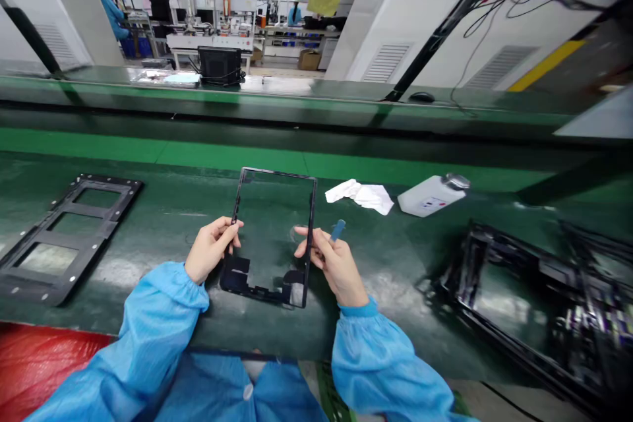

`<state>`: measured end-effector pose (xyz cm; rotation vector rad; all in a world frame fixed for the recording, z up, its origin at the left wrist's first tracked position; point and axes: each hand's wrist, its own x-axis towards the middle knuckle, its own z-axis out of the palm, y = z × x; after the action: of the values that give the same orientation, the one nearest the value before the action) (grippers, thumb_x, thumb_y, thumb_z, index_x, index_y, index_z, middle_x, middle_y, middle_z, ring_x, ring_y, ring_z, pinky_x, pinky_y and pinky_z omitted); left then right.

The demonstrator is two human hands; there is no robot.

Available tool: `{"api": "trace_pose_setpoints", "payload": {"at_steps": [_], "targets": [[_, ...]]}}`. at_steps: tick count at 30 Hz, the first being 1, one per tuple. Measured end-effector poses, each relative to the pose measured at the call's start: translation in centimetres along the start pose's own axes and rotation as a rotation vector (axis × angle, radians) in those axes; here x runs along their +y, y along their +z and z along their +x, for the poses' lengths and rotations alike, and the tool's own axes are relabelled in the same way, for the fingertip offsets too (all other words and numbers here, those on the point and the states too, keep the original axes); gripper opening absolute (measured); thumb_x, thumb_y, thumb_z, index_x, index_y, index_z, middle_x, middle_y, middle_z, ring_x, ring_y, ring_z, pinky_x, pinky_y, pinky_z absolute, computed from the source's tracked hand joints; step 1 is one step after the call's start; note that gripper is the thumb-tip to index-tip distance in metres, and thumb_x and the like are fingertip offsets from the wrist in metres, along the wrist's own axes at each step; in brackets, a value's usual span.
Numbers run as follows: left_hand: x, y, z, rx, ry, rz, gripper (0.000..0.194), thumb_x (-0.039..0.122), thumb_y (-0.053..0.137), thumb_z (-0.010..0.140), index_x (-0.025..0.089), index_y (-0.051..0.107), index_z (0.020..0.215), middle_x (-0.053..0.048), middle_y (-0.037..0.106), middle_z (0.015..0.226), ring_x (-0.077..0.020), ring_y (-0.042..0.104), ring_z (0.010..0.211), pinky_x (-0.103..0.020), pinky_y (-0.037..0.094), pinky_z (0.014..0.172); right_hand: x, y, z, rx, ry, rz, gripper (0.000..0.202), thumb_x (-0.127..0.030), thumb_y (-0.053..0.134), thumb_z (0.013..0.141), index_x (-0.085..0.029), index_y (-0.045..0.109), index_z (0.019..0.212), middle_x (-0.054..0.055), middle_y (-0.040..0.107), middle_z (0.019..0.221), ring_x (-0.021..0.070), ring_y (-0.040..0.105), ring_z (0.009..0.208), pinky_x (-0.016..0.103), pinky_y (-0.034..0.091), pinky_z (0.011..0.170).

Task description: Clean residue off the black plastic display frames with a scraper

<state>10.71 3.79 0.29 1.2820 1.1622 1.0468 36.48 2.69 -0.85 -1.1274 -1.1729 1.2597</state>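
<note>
Between my hands a thin black rectangular frame (315, 201) is held up at a tilt over the green bench. My left hand (211, 249) pinches its left side. At the opposite side is my right hand (336, 264), its fingers closed around the frame's right edge. A small blue strip (338, 230) sticks up from the fingers of that hand; I cannot tell if it is a tool or a tab. Through the opening of the frame the bench surface shows, and dark pieces cover its lower corners.
A dark fixture plate (93, 237) with several openings lies at the left. Behind my right hand are a crumpled white wipe (368, 196) and a white dispenser bottle (430, 196). More black frames (514, 316) are piled at the right. Another person (109, 10) sits far back.
</note>
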Motion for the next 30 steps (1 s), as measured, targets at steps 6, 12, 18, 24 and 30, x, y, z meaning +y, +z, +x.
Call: {"api": "trace_pose_setpoints", "payload": {"at_steps": [6,12,18,24,30], "targets": [[0.0,0.1,0.0,-0.007,-0.024,-0.1,0.056,0.064,0.051,0.085,0.014,0.065,0.107,-0.002,0.061,0.068,-0.0078,0.048,0.051,-0.018,0.032,0.042,0.1,-0.1,0.1,0.014,0.009,0.002,0.037,-0.046,0.058,0.088,-0.015,0.071,0.103,0.006,0.068,0.064,0.0075,0.028,0.044,0.024,0.018,0.041],[0.1,0.1,0.0,-0.01,-0.048,-0.161,0.057,0.064,0.047,0.087,0.015,0.061,0.111,-0.003,0.062,0.069,-0.008,0.05,0.051,-0.017,0.031,0.042,0.0,0.0,0.0,0.024,0.017,-0.005,0.037,-0.047,0.058,0.088,-0.015,0.071,0.101,0.006,0.067,0.064,0.0073,0.029,0.043,0.024,0.019,0.041],[0.4,0.1,0.0,-0.011,-0.045,-0.169,0.05,0.059,0.05,0.088,0.015,0.059,0.109,-0.002,0.061,0.067,-0.0078,0.05,0.05,-0.017,0.031,0.041,-0.2,0.2,0.0,0.032,0.022,0.003,0.036,-0.045,0.058,0.088,-0.015,0.071,0.1,0.006,0.067,0.063,0.0067,0.029,0.043,0.023,0.018,0.04],[0.1,0.2,0.2,-0.01,-0.005,-0.147,0.043,0.053,0.053,0.088,0.015,0.058,0.107,-0.005,0.065,0.078,-0.0088,0.054,0.055,-0.017,0.035,0.043,0.1,0.1,0.2,0.065,0.011,0.03,0.028,-0.042,0.061,0.086,-0.015,0.071,0.084,0.005,0.065,0.058,0.0059,0.031,0.041,0.022,0.018,0.039],[-0.3,-1.4,0.8,0.215,0.156,-0.051,0.038,0.04,0.07,0.077,0.016,0.059,0.104,-0.003,0.062,0.084,-0.0125,0.061,0.07,-0.021,0.046,0.056,0.8,-0.5,0.4,0.121,-0.018,0.062,0.026,-0.041,0.062,0.086,-0.016,0.07,0.082,0.003,0.064,0.057,0.0056,0.036,0.042,0.02,0.018,0.038]]}}
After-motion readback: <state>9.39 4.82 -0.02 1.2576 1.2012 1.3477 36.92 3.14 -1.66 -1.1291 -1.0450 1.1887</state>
